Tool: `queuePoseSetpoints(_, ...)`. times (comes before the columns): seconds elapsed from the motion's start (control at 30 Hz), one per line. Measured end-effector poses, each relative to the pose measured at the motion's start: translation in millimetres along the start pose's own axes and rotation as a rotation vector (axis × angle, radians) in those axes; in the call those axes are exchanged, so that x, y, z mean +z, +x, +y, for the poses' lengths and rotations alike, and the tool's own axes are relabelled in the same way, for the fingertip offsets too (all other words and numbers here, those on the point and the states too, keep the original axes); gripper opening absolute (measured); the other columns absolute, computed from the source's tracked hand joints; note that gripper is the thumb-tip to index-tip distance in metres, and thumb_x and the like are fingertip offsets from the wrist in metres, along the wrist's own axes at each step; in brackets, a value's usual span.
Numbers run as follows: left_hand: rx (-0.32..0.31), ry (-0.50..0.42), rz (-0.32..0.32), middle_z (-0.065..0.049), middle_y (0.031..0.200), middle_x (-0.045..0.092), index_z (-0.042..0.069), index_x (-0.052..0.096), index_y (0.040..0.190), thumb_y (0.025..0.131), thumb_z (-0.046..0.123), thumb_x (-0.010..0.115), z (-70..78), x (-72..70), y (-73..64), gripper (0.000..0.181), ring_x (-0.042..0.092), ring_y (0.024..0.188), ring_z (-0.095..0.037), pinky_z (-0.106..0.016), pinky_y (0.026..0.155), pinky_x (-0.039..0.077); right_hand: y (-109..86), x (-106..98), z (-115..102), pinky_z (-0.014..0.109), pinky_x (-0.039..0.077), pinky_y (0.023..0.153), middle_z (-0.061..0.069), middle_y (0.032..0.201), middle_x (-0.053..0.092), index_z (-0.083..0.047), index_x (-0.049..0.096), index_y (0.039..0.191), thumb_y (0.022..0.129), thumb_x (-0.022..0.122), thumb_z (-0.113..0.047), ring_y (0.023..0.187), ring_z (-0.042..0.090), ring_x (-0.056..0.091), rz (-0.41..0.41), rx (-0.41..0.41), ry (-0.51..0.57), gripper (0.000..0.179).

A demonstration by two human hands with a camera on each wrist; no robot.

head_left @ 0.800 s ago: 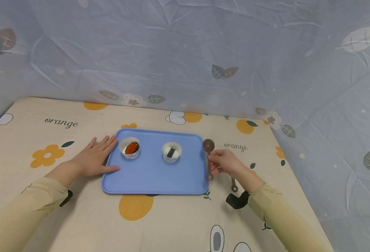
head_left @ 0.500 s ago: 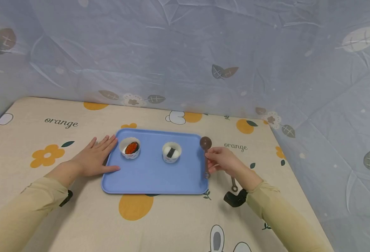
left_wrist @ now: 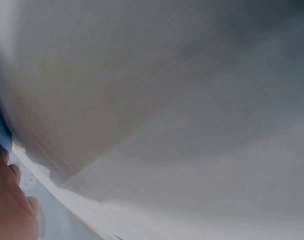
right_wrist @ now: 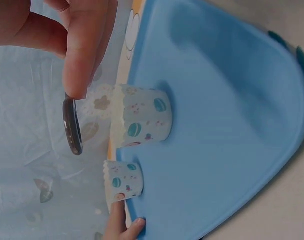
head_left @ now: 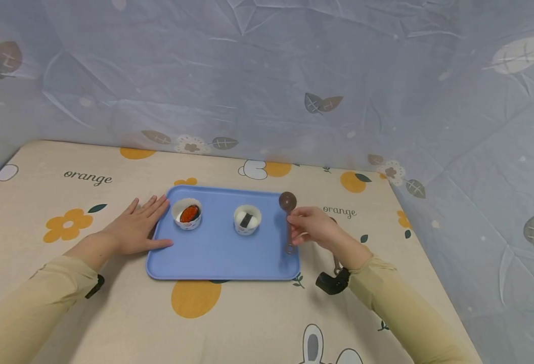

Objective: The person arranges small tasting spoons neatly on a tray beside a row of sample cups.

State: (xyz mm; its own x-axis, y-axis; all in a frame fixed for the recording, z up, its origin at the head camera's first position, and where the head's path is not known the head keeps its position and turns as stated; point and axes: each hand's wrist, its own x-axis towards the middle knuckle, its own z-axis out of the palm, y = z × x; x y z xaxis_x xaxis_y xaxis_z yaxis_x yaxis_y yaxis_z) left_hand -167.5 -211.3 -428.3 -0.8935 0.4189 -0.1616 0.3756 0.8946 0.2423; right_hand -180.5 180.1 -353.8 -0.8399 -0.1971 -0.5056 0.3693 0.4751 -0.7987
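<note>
My right hand point(head_left: 312, 226) pinches a brown round-bowled spoon point(head_left: 287, 201) by its handle, bowl pointing away from me, over the right side of the blue tray point(head_left: 221, 260). In the right wrist view the spoon point(right_wrist: 72, 127) hangs clear of the tray and its shadow falls on the surface. My left hand point(head_left: 135, 227) lies with fingers spread on the tray's left edge. Two patterned paper cups stand on the tray. The left cup point(head_left: 187, 224) holds a red-topped sushi piece point(head_left: 189, 214); the right cup point(head_left: 246, 230) holds a white piece with a black band point(head_left: 247, 220).
A second brown spoon point(head_left: 337, 264) lies on the table right of the tray, partly hidden under my right wrist. The patterned tablecloth point(head_left: 249, 323) spreads around the tray, and a grey-blue leaf-print sheet point(head_left: 267, 76) rises behind. The left wrist view is mostly blurred cloth.
My right hand has carried the spoon leftward and slightly away from me, from the tray's right edge to over the tray. The left hand and cups have stayed put.
</note>
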Motion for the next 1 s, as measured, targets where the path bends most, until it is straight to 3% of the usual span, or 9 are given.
queuePoseSetpoints(0.7,0.001,0.002,0.005,-0.024,0.154,0.013,-0.004,0.016,0.147,0.079,0.068,0.053,0.6,-0.9,-0.1,0.106,0.013,0.142,-0.044,-0.063,0.113,0.002,5.9,33,-28,0.022,0.056,0.054,0.000,0.069,0.053,0.009,0.054,0.111,0.094,0.051,-0.010,0.059,0.008,0.056,-0.051,-0.037,0.068,0.025)
queuePoseSetpoints(1.0,-0.014,0.000,-0.001,-0.024,0.154,0.013,-0.003,0.015,0.147,0.078,0.069,0.052,0.2,-1.1,1.0,0.107,0.012,0.142,-0.044,-0.063,0.114,0.001,7.4,52,-39,0.024,0.056,0.054,0.001,0.071,0.054,0.004,0.057,0.101,0.094,0.051,-0.009,0.060,0.010,0.056,-0.087,-0.034,0.081,0.016)
